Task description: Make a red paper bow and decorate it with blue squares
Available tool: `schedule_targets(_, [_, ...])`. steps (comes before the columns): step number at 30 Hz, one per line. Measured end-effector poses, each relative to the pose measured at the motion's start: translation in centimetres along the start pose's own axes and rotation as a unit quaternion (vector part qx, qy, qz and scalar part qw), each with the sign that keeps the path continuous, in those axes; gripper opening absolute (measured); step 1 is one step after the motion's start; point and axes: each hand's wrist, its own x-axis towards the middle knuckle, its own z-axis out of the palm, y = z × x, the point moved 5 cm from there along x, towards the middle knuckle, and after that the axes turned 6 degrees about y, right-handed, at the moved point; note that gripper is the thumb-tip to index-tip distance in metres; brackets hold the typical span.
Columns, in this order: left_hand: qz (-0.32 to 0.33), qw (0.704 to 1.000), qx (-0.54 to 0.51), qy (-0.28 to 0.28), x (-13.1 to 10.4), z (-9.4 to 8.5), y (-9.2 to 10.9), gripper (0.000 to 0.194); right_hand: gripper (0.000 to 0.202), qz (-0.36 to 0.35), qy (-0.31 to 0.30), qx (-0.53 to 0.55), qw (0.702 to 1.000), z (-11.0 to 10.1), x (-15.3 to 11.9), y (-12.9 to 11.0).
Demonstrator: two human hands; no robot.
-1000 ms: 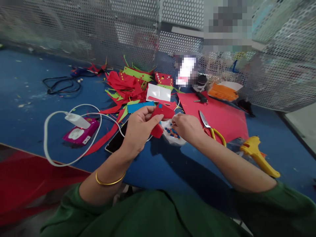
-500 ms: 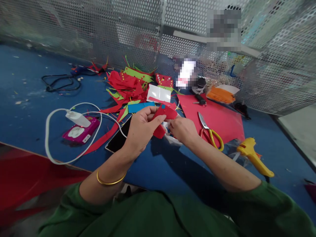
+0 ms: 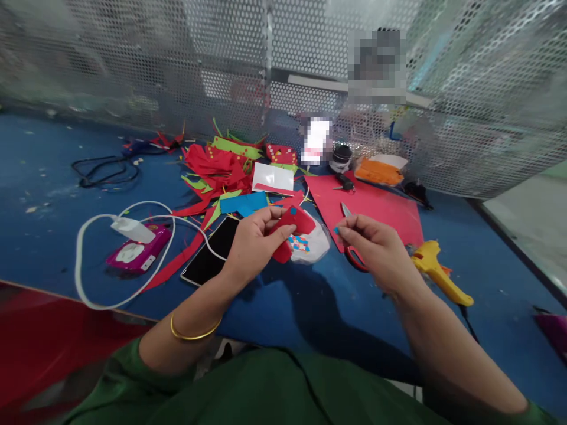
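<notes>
My left hand (image 3: 252, 245) is closed on a folded piece of red paper (image 3: 303, 222), thumb on top. One small blue square (image 3: 293, 210) lies on that paper near its upper corner. Pinched between the thumb and fingertips of my right hand (image 3: 376, 248) is a small blue paper piece (image 3: 337, 230). Between and below the hands rests a white plastic bag (image 3: 316, 244) with several small blue and white bits (image 3: 299, 243) on it. Scissors (image 3: 354, 260) lie partly hidden behind my right hand.
Red and green paper scraps (image 3: 221, 168) heap at the back, near a blue paper strip (image 3: 243, 203). A dark-screened phone (image 3: 208, 257) and a purple power adapter (image 3: 139, 251) with white cable lie left. A red sheet (image 3: 376, 203) and yellow glue gun (image 3: 440, 271) are right.
My right hand has moved right, away from the white bag, and now shows a blue piece at its fingertips. The bag's contents are uncovered. My left hand keeps the red paper.
</notes>
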Motion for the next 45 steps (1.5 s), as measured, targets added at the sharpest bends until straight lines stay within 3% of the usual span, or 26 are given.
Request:
schedule_targets(3, [0.009, 0.999, 0.032, -0.031, -0.9, 2.0, 0.5, 0.029, 0.013, 0.045, -0.023, 0.087, 0.995, -0.9, -2.0, 0.2])
schedule_targets(7, [0.022, 0.993, 0.103, -0.057, -2.0, 4.5, 1.4, 0.024, 0.007, 0.059, -0.047, 0.124, 0.989, -1.8, -3.9, 0.3])
schedule_targets(18, [0.005, 0.982, 0.162, -0.101, -2.0, 8.2, 0.0, 0.031, 0.008, 0.04, 0.014, 0.115, 0.992, -3.5, -4.8, 2.1])
schedule_targets(21, [0.017, 0.986, 0.127, -0.103, -1.9, 8.5, -0.2, 0.038, 0.009, 0.046, 0.052, 0.122, 0.99, -4.0, -4.8, 2.4])
schedule_targets(27, [0.038, 0.994, 0.072, -0.074, -1.5, 8.2, -0.6, 0.027, 0.01, 0.042, 0.072, 0.112, 0.99, -4.0, -4.6, 2.6])
schedule_targets(33, [0.047, 0.985, 0.134, -0.101, -1.5, 8.0, -0.7, 0.004, 0.009, 0.038, 0.073, 0.092, 0.992, -3.8, -4.8, 2.9])
schedule_targets(36, [0.035, 0.979, 0.164, -0.112, -1.7, 8.1, -0.9, 0.005, 0.008, 0.022, 0.078, 0.086, 0.993, -3.6, -4.9, 3.1])
schedule_targets(41, [-0.031, 0.986, 0.129, -0.104, -2.1, 8.3, -1.7, 0.006, 0.007, -0.025, 0.108, 0.047, 0.993, -3.2, -5.3, 2.7])
schedule_targets(45, [-0.037, 0.987, 0.123, -0.097, -2.3, 8.3, -1.8, 0.011, 0.008, -0.042, 0.109, 0.027, 0.993, -2.7, -5.6, 2.2])
